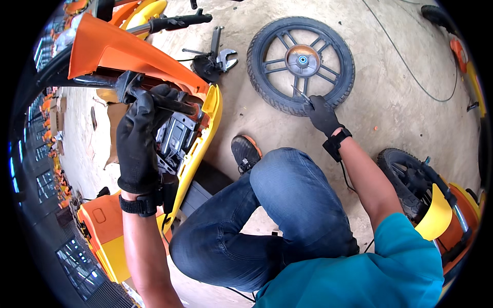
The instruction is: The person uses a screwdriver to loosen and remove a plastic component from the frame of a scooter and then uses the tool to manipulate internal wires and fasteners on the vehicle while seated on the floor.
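Note:
My left hand (pixel 137 138), in a black glove, has its fingers closed around a dark metal tube (pixel 177 105) on the orange and yellow two-wheeler body (pixel 123 54). A dark bracket (pixel 128 84) sits on the tube by my fingertips. Below it, a grey metal part (pixel 177 134) shows inside the yellow-edged opening. My right hand (pixel 323 116), also gloved, is closed on a thin metal tool (pixel 300 92). The tool's slim end lies over the near edge of a spoked wheel with a black tyre (pixel 343 77); its exact kind cannot be made out.
On the floor beyond the body lie an adjustable wrench (pixel 227 60) and a dark crank-like part (pixel 208 64). Another yellow and orange vehicle with a small wheel (pixel 403 177) stands at the right. A cable (pixel 405 59) crosses the floor. My shoe (pixel 245 152) is between both hands.

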`<state>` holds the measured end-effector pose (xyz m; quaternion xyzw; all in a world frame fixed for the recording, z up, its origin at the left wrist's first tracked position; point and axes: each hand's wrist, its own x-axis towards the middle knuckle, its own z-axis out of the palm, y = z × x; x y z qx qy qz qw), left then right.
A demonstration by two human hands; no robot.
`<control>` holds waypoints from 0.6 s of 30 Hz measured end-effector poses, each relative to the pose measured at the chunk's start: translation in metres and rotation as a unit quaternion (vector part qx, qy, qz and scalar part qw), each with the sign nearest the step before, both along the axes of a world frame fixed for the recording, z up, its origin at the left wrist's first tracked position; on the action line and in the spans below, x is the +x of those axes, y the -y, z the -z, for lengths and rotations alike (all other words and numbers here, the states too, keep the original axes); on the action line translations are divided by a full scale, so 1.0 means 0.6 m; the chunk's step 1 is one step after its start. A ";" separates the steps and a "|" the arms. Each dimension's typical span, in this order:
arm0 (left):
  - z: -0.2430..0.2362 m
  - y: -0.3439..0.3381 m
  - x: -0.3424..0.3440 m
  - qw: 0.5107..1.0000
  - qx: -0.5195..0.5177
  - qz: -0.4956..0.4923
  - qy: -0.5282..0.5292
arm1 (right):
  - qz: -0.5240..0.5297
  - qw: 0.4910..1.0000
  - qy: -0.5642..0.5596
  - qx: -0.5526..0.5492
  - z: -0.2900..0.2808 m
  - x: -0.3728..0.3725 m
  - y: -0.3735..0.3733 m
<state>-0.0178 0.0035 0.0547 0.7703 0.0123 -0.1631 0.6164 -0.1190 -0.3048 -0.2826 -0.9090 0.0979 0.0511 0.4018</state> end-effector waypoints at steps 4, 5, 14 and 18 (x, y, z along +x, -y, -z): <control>0.014 -0.047 -0.022 0.991 0.128 0.035 -0.021 | 0.043 0.995 -0.076 0.054 0.007 0.006 0.009; 0.024 -0.066 -0.027 0.983 0.175 0.048 -0.039 | 0.040 0.994 -0.080 0.058 0.011 0.011 0.011; 0.175 -0.051 -0.065 0.907 0.394 0.115 0.099 | 0.060 0.997 -0.055 0.011 0.034 0.010 0.006; 0.203 -0.064 -0.074 0.890 0.409 0.151 0.137 | 0.051 0.998 -0.029 0.016 0.022 0.006 0.008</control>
